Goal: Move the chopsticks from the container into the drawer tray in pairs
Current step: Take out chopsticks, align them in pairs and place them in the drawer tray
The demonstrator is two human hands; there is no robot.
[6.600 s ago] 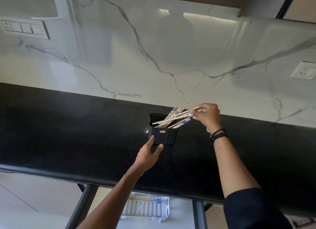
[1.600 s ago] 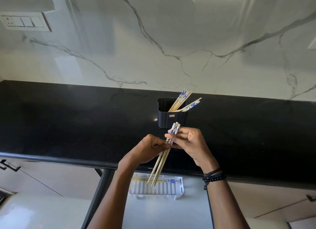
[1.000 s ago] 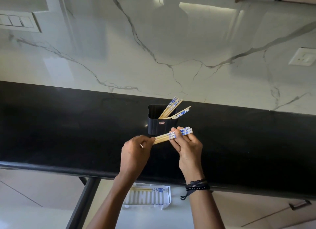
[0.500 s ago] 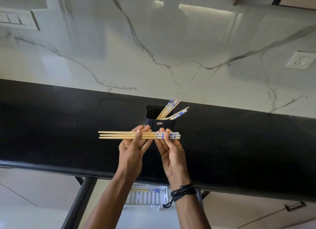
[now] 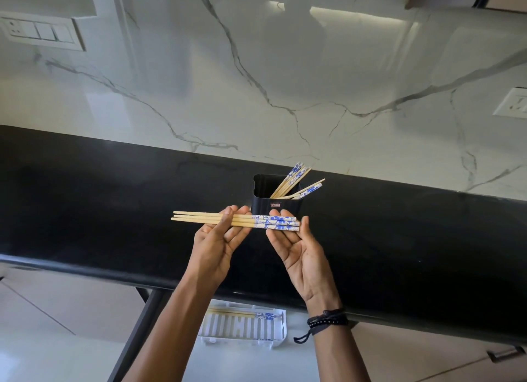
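1. Here, the left hand (image 5: 216,244) pinches the chopsticks (image 5: 199,218): thumb across their front, fingers behind, clamped on the plain wooden half.
2. The right hand (image 5: 302,256) lies palm up, fingers fairly straight beneath the blue-patterned ends and thumb tip at the very end. It props the bundle without closing on it.
3. The chopsticks lie level between the 2 hands, plain tips jutting past the left grip; at least 3 sticks show.
4. Just behind the grip stands the black container (image 5: 273,203) on the dark counter (image 5: 85,210), with spare sticks (image 5: 293,179) leaning out toward the right.
5. Below the hands, under the counter's edge, sits the white tray (image 5: 242,341), with tray sticks (image 5: 248,314) along its far side.
6. Dark bracelets (image 5: 328,320) ring the right wrist.
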